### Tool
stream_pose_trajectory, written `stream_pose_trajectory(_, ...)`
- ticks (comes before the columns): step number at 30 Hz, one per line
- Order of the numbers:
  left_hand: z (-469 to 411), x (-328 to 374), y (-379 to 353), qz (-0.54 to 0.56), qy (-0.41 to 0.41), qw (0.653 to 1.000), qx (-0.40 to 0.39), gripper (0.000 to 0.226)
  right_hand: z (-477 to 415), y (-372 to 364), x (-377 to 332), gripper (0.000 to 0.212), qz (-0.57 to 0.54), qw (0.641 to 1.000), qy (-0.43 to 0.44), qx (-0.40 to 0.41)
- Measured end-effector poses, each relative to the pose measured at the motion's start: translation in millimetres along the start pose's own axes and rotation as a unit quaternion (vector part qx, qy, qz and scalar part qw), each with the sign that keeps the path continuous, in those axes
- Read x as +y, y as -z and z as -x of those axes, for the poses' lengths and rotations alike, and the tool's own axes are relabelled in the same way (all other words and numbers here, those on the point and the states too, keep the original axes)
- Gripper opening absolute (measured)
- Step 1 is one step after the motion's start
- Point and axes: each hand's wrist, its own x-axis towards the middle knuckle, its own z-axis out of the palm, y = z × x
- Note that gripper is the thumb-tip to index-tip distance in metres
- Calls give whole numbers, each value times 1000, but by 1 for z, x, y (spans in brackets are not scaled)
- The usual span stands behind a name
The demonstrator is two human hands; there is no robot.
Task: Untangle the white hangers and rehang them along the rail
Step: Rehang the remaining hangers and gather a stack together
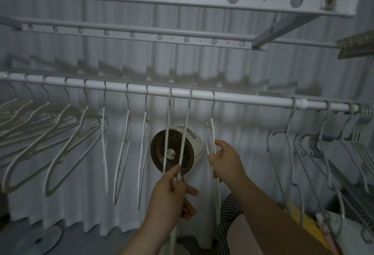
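white hangers (125,149) hang along the rail (242,99); left hand (172,196) has fingers clenched on two hangers' lower ends. right hand (224,161) fingers grip another hanger (210,135).

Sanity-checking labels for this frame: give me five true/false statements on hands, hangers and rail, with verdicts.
1. The left hand grips the lower part of a white hanger hooked on the rail. True.
2. The right hand is empty and held away from every hanger. False: its fingers close on the hanger hanging just right of the fan.
3. A round fan sits behind the two hangers in front of the left hand. True.
4. The rail to the left of the hands is bare. False: a row of spaced white hangers hangs there.
5. Grey wire hangers crowd the rail's right end. True.
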Motion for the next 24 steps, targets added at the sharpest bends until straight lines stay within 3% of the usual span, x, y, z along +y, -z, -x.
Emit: stream_pose_trajectory(24,-2,-2,-28,-7,39,999,-26,55,6,28,7,36,-12,1000,-6,7)
